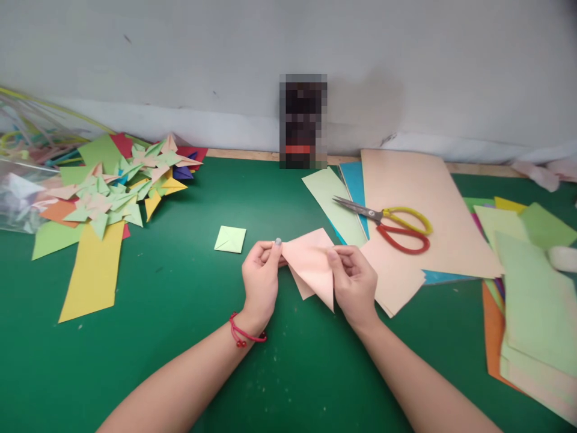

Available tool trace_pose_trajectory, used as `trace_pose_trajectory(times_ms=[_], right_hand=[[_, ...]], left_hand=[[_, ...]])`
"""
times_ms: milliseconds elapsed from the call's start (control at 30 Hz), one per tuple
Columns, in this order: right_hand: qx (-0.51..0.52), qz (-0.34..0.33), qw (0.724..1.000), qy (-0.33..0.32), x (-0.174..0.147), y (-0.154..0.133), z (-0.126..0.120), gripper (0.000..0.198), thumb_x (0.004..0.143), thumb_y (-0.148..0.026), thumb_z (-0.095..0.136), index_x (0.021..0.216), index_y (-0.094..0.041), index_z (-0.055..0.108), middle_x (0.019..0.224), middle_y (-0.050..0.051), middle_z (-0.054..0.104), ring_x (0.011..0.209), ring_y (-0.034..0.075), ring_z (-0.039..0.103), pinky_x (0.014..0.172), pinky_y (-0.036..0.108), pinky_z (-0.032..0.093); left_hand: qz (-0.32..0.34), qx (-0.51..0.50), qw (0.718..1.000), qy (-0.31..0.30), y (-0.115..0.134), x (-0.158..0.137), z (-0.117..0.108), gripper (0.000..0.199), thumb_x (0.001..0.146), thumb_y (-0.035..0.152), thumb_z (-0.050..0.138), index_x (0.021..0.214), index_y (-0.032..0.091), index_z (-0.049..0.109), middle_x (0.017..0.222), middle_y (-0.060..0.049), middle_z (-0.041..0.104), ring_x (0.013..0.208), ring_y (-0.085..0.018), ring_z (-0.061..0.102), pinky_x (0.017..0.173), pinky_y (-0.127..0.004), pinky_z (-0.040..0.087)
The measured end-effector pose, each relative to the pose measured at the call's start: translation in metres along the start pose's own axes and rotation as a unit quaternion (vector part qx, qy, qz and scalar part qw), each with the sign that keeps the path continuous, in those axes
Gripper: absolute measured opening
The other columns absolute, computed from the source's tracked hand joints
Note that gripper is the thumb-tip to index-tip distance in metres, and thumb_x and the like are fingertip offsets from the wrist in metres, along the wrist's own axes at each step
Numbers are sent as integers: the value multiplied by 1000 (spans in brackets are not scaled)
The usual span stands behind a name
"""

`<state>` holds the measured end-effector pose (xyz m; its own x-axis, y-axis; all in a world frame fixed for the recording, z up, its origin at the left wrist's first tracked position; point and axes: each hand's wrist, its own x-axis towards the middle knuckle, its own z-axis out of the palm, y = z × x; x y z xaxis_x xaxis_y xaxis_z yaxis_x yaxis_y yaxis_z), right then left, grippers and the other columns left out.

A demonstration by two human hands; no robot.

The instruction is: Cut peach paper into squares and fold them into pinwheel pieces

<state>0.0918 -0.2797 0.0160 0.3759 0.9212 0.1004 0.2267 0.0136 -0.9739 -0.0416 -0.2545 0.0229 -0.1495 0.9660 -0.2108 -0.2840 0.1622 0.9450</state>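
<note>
Between my hands is a pink sheet of paper [311, 260], folded over so that its layers make a pointed shape. My left hand [261, 273] pinches its left corner between thumb and fingers. On the other side, my right hand [354, 279] grips the right edge, thumb on top. Left of the sheet, a small folded pale green square [230, 239] lies flat on the green table [189, 361]. Scissors [383, 221] with one yellow and one red handle rest on papers at the right, blades pointing left.
Folded paper stars [121, 186] in several colours are heaped at the left beside a clear plastic bag [27, 198]. A yellow strip [92, 270] sticks out below them. Large pink sheets [419, 204] lie back right; green papers [536, 300] pile up at the far right. A pixelated dark object [303, 120] stands against the wall.
</note>
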Motion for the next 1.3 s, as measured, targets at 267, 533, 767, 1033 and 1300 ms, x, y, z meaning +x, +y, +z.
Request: trace_pose_trajectory(times_ms=[267, 533, 767, 1033, 1300], right_hand=[[2, -1, 1000, 2, 0, 0, 0, 9, 81, -28, 56, 78, -19, 56, 62, -2, 56, 54, 11, 54, 48, 20, 42], [-3, 2, 1000, 2, -1, 0, 1, 11, 81, -29, 56, 79, -19, 57, 65, -1, 58, 56, 12, 56, 50, 22, 44], [4, 5, 1000, 11, 0, 0, 0, 10, 81, -29, 56, 77, -19, 57, 62, -2, 57, 54, 11, 54, 47, 21, 42], [4, -4, 1000, -14, -4, -1, 0, 7, 81, -26, 56, 79, -20, 56, 67, -1, 59, 56, 11, 56, 48, 21, 43], [2, -42, 998, -50, -6, -1, 0, 2, 82, -22, 55, 80, -21, 56, 70, -1, 61, 59, 12, 58, 50, 22, 44]], left_hand=[[6, -10, 1000, 1, -1, 2, 0, 19, 79, 32, 58, 72, 15, 53, 68, 1, 61, 61, -9, 60, 62, -21, 50], [23, -9, 1000, 3, -3, 2, -2, 24, 83, 34, 51, 69, 16, 51, 64, 1, 58, 59, -9, 57, 57, -19, 48], [6, -64, 998, 0, -2, 3, -2, 25, 85, 39, 46, 75, 17, 50, 64, 0, 60, 55, -9, 59, 55, -19, 47], [-32, 33, 983, -179, 2, -2, -1, 26, 76, 32, 62, 95, 15, 61, 97, -7, 64, 84, -15, 60, 70, -21, 48], [-48, 72, 977, -196, 1, -5, 0, 21, 72, 29, 66, 89, 16, 63, 85, -3, 65, 63, -11, 59, 54, -20, 47]])
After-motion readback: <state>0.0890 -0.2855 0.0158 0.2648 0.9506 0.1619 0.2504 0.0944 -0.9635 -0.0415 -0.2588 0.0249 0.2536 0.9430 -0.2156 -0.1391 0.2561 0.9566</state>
